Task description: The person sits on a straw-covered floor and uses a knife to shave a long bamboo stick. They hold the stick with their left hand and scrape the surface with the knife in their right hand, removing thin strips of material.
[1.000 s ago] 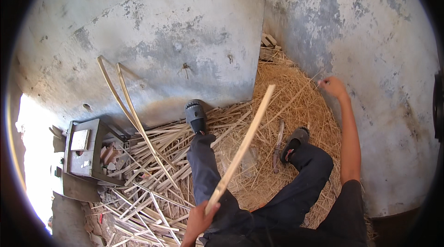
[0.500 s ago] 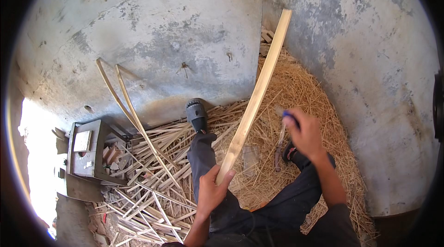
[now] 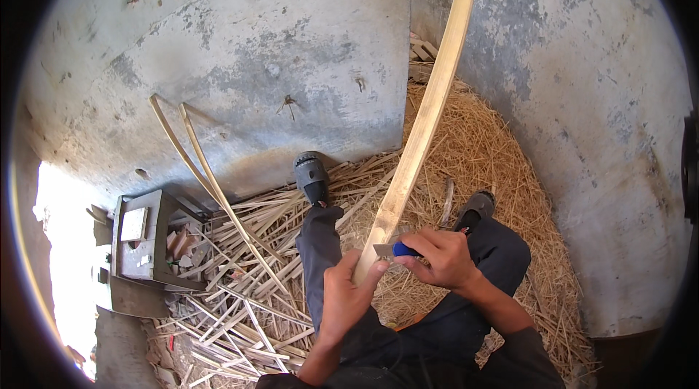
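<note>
A long pale split-bamboo strip (image 3: 424, 120) slants up and away from me toward the wall corner. Its near end sits in my left hand (image 3: 345, 294), fingers wrapped round it and thumb along its face. My right hand (image 3: 442, 258) grips a knife (image 3: 397, 249) with a blue handle. The short flat blade lies against the strip just above my left thumb. Whether the blade has cut into the bamboo I cannot make out.
Straw-like shavings (image 3: 495, 141) pile up on the right along the wall. Many thin strips (image 3: 240, 345) lie heaped at left, and two bent strips (image 3: 207, 171) lean on the wall. A dark wooden box (image 3: 154, 236) stands at far left. My shoes (image 3: 312, 171) are among the shavings.
My right hand has come left and down with the knife, from away over the shavings onto the bamboo strip. The strip has shifted upward, its far end now higher.
</note>
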